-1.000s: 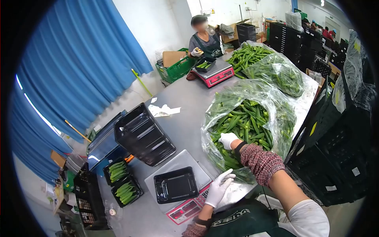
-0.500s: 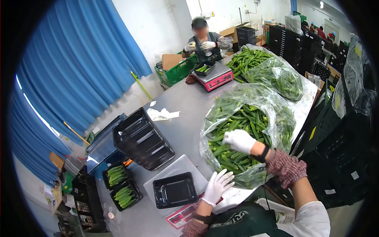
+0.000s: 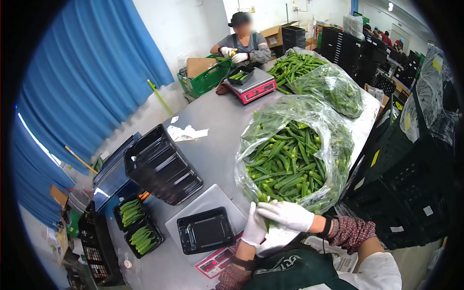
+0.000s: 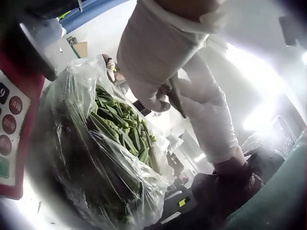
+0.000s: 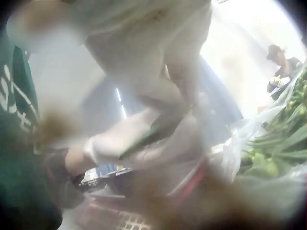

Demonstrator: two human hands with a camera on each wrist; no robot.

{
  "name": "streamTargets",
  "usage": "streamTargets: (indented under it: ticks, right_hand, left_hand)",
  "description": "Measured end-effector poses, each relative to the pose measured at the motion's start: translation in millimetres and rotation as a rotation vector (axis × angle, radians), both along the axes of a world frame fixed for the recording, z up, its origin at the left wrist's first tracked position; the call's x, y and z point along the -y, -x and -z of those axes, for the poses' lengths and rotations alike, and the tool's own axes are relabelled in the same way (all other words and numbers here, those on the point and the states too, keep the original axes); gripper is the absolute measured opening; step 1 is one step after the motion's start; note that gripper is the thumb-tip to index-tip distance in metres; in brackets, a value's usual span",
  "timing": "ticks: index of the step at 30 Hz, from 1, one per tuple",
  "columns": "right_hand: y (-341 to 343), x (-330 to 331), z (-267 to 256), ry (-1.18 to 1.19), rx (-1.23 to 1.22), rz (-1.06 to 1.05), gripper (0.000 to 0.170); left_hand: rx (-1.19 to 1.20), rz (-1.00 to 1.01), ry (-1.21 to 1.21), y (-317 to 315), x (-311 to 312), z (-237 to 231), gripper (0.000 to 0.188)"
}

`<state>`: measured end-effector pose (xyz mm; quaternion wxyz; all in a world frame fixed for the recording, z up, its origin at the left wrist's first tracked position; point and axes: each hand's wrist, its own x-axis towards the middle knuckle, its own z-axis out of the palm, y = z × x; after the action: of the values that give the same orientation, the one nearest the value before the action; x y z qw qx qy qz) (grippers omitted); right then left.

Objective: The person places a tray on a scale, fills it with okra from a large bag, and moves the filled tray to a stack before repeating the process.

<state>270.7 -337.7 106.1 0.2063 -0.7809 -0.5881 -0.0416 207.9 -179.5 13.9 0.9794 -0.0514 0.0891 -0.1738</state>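
Observation:
Both white-gloved hands meet at the near edge of a clear plastic bag [image 3: 345,166] full of green okra [image 3: 285,166]. An okra pod [image 5: 152,136] lies across the palm side of my left hand [image 3: 254,227], which holds it. From the other side, my right hand [image 3: 289,216] pinches the same pod at its end. In the left wrist view the pod shows dark between the two hands, partly hidden by the gloves. Left of my hands, a black tray [image 3: 205,230] with nothing in it sits on a scale [image 3: 176,223] with a red keypad.
Two trays of okra [image 3: 142,240] and a stack of black trays [image 3: 162,164] stand to the left. Across the metal table [image 3: 217,140], another person [image 3: 251,46] works behind a second scale [image 3: 256,89] and a second okra bag [image 3: 333,87]. Black crates [image 3: 406,193] rise at the right.
My right hand has come out of the bag's okra, back to its near edge, and met my left hand. An okra pod is now between them. My left hand's spread fingers have closed in.

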Motion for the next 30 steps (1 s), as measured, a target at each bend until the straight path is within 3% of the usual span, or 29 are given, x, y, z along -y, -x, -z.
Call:
streamTargets:
  ticks: [1,2,3,5,7,9,11,12,13,17,18,19,21,23,24,25,27,28,29,30]
  right_hand:
    - [1.1,-3.2,2.6,-0.011,0.055,-0.027,0.065]
    - [-5.5,-3.1,-0.7,0.037,-0.088,0.01,0.068]
    - [-15.3,-3.2,-18.3,0.049,-0.197,0.092,0.062]
    - [-57.4,-2.5,-3.2,-0.229,0.066,0.25,0.051]
    - [-106.8,1.1,7.6,-0.076,0.123,0.492,0.04]
    - [-137.8,0.4,21.7,0.275,0.077,0.78,0.043]
    - [-155.3,-1.8,53.4,0.348,-0.006,0.808,0.05]
    - [-161.7,-0.7,76.8,0.335,0.104,0.758,0.033]
    - [-171.4,-1.4,100.0,0.296,0.119,0.766,0.026]
    - [-161.4,10.3,68.3,0.093,-0.043,0.758,0.02]
    - [-159.5,19.9,52.1,0.031,-0.171,0.75,0.027]
    - [-161.4,31.4,41.1,-0.024,-0.268,0.674,0.03]
    - [-146.5,47.3,-0.1,-0.213,-0.754,0.401,0.035]
    - [-127.5,54.9,-29.9,-0.254,-1.093,0.044,0.036]
    - [-117.1,56.1,-42.1,-0.158,-1.226,-0.089,0.032]
    - [-107.7,53.5,-48.9,-0.072,-1.191,-0.221,0.034]
    - [-91.0,40.2,-34.0,0.019,-1.377,-0.414,0.043]
    - [-84.1,33.8,-31.1,0.131,-1.42,-0.433,0.044]
    - [-75.3,25.2,-28.8,0.109,-1.278,-0.505,0.048]
    - [-67.9,22.9,-30.4,0.13,-1.283,-0.408,0.051]
  left_hand:
    - [0.033,-0.067,-0.587,2.5,1.3,-8.9,0.054]
    - [0.184,-0.196,-0.878,6.0,4.3,-19.2,0.046]
    - [-0.094,-0.097,-0.613,0.0,0.9,-9.2,0.045]
    - [-0.056,-0.063,-0.778,7.0,-10.0,-2.1,0.047]
    - [-0.006,-0.066,-0.723,9.0,-12.7,4.4,0.047]
    - [0.05,-0.071,-0.672,7.6,-12.8,-5.9,0.046]
    - [-0.019,-0.067,-0.634,9.8,-6.5,-27.1,0.048]
    - [0.003,-0.071,-0.578,10.7,-6.8,-23.6,0.056]
    - [0.006,-0.077,-0.581,11.4,-8.7,-25.2,0.056]
    - [0.061,-0.036,-0.565,18.6,-16.7,-22.5,0.048]
    - [0.032,-0.035,-0.594,19.2,-18.0,-19.3,0.046]
    - [0.005,-0.032,-0.623,18.1,-19.3,-14.8,0.043]
    - [0.04,-0.04,-0.566,13.5,-19.6,-5.1,0.039]
    - [-0.094,-0.014,-0.42,6.9,-13.4,-16.9,0.038]
    - [-0.022,0.029,-0.364,4.2,-11.4,-17.7,0.041]
    - [-0.032,0.038,-0.36,6.4,-7.4,-19.4,0.041]
    - [0.021,0.145,-0.207,9.9,3.5,-46.4,0.049]
    - [0.08,0.191,-0.332,12.8,4.2,-44.9,0.058]
    - [0.156,0.218,-0.378,18.1,6.0,-44.0,0.057]
    - [0.229,0.241,-0.483,20.6,3.8,-37.7,0.057]
